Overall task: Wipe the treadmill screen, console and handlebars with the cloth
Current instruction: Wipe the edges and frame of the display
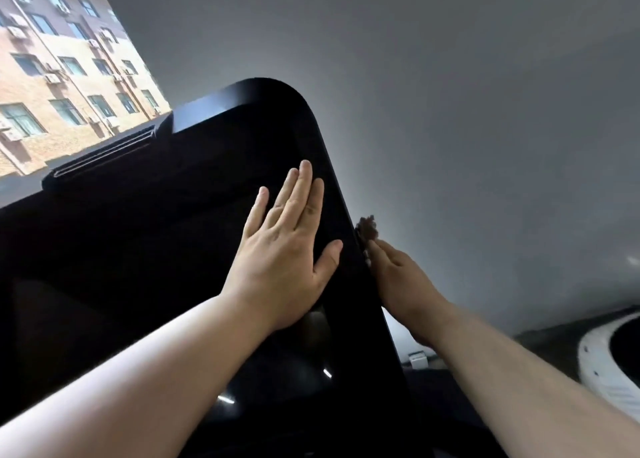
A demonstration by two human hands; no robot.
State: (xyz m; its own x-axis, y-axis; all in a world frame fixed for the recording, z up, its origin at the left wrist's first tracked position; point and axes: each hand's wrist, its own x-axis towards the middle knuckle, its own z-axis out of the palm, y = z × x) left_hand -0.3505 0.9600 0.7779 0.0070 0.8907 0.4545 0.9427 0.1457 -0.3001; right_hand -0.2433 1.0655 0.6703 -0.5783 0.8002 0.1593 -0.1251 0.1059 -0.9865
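Note:
The treadmill screen (156, 243) is a big black panel tilted across the left and middle of the view, its rounded top corner near the centre. My left hand (284, 250) lies flat on the screen's right side, fingers straight and together, holding nothing. My right hand (401, 281) reaches behind the screen's right edge. A small tuft of brown cloth (367, 228) shows above its fingers, pressed against the back of that edge. Most of the cloth and the fingertips are hidden behind the panel. The console (304, 360) below the screen is dark and hard to make out.
A grey wall (450, 94) fills the background. A window (65, 73) at the upper left looks onto a brick building. A white rounded machine part (602, 357) sits at the lower right, and a small white object (417, 359) lies by the screen's lower right edge.

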